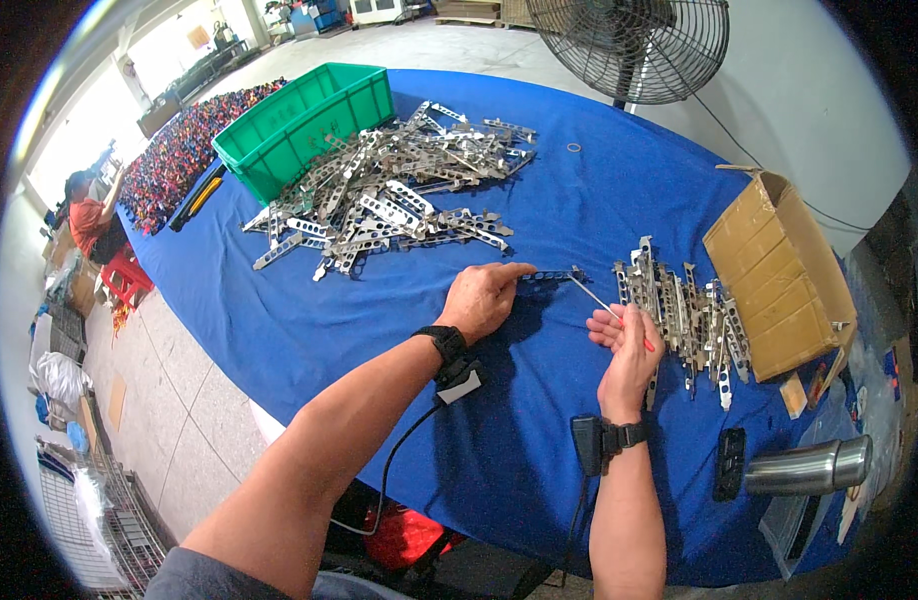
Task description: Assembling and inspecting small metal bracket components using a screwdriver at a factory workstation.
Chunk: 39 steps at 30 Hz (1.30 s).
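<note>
My left hand (482,302) is closed on one end of a perforated metal strip (552,275), held just above the blue cloth. A screwdriver (596,299) with a thin metal shaft and a red handle is in my right hand (627,350), closed around it. The shaft's tip meets the strip's far right end; whether it sits in a hole is too small to tell. Beyond my left hand lies a large heap of similar metal strips (389,205). Just right of my right hand, more strips (691,318) lie roughly side by side.
A green plastic crate (309,125) stands behind the heap. At the right are an open cardboard box (779,270), a steel flask (809,467) and a black remote-like object (729,463). A fan (629,50) stands past the table (349,350). A seated person (91,215) is far left.
</note>
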Available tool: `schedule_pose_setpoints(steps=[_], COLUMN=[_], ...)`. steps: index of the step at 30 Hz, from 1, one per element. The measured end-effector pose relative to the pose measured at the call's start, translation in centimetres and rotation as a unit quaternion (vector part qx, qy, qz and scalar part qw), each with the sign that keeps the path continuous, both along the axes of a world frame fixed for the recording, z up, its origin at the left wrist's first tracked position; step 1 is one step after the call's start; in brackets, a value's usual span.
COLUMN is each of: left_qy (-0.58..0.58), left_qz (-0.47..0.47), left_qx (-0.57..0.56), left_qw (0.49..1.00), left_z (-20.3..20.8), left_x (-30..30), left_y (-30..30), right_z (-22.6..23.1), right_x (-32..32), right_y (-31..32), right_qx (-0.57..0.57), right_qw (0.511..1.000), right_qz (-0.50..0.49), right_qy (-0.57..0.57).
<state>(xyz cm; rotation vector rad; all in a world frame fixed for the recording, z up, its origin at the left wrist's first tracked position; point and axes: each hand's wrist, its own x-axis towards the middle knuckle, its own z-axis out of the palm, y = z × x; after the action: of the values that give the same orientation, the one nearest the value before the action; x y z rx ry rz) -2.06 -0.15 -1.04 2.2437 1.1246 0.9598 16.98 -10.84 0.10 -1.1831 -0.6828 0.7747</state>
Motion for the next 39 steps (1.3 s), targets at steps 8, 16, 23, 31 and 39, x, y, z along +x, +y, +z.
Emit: schedule_pose_setpoints(steps=[8, 16, 23, 31, 39], left_qy=[-0.003, -0.003, 0.007, -0.006, -0.006], left_qz=[0.001, 0.008, 0.004, 0.003, 0.005], left_qx=[0.000, -0.012, -0.005, -0.004, -0.035], left_qw=[1.000, 1.000, 1.000, 1.000, 0.999], left_z=[-0.23, -0.08, -0.29, -0.15, 0.19], left_x=[-0.02, 0.03, -0.04, -0.01, 0.12], left_y=[0.12, 0.04, 0.19, 0.00, -0.12], right_z=[-0.12, 0.18, 0.18, 0.12, 0.36], right_x=[0.03, -0.12, -0.14, -0.11, -0.35], right_y=[0.05, -0.04, -0.05, -0.01, 0.21], right_qx=[0.007, 0.009, 0.006, 0.007, 0.008], right_qw=[1.000, 1.000, 1.000, 1.000, 1.000], right_qz=[0.021, 0.027, 0.020, 0.027, 0.006], right_qy=[-0.012, -0.005, -0.014, -0.008, 0.001])
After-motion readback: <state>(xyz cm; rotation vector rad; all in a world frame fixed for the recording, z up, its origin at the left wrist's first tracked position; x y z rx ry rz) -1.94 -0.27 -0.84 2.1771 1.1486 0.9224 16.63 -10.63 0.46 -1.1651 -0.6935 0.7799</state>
